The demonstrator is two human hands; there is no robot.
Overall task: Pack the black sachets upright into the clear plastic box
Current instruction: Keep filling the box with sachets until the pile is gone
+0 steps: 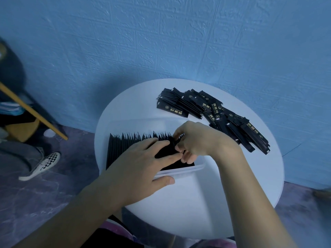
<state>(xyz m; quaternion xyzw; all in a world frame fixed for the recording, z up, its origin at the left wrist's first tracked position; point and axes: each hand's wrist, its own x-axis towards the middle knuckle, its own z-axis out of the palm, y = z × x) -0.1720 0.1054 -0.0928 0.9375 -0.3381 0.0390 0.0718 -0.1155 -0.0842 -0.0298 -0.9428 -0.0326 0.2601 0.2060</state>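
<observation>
Right hand (195, 138) curled, fingertips pinching a black sachet (167, 151) at the right end of the packed row (129, 143), inside the clear box (180, 172). Left hand (143, 163) flat, fingers straight, pressing on the row's top edges beside that sachet; thumb sits outside on the box's near wall. Row stands upright and runs from the box's left wall to about where the hands meet (any gap at the right end is hidden under the hands). Box sits mid-counter (188, 203); loose pile (220, 115) of sachets lies flat on the counter just beyond and to the right of the box. Step, my read: seating one sachet at the row's right end while the left hand braces the stack against fanning over. Probably past half, but a sizeable pile is left. Next move calls for pushing the sachet fully down, upright, tight against its neighbour, then right hand lets go and reaches for the pile; left hand should hold the row compressed or it leans.
</observation>
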